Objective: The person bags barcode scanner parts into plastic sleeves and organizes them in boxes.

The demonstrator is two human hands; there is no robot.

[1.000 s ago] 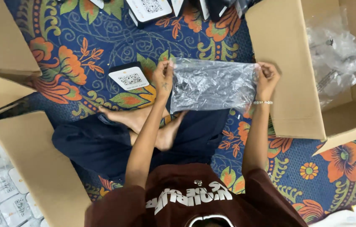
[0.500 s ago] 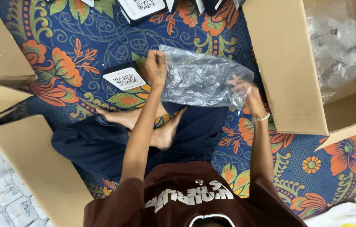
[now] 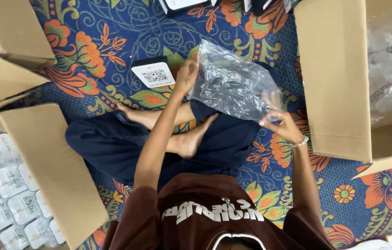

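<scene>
Bag: clear plastic bag [image 3: 233, 83] held above the lap, over the floral mat [image 3: 112, 51]; long axis slants from upper left down to lower right.
Left hand: left hand [image 3: 186, 76] pinches the upper-left corner.
Right hand: right hand [image 3: 281, 122] grips the lower-right edge, fingers spread.
Nearby: small labelled box [image 3: 152, 74] just left; open carton [image 3: 339, 78] right.
Tip: keep both corners taut so the film stays flat.

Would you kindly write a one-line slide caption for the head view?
Seated on a floral mat between cardboard boxes, a person holds a clear plastic bag in both hands, left and right.
</scene>
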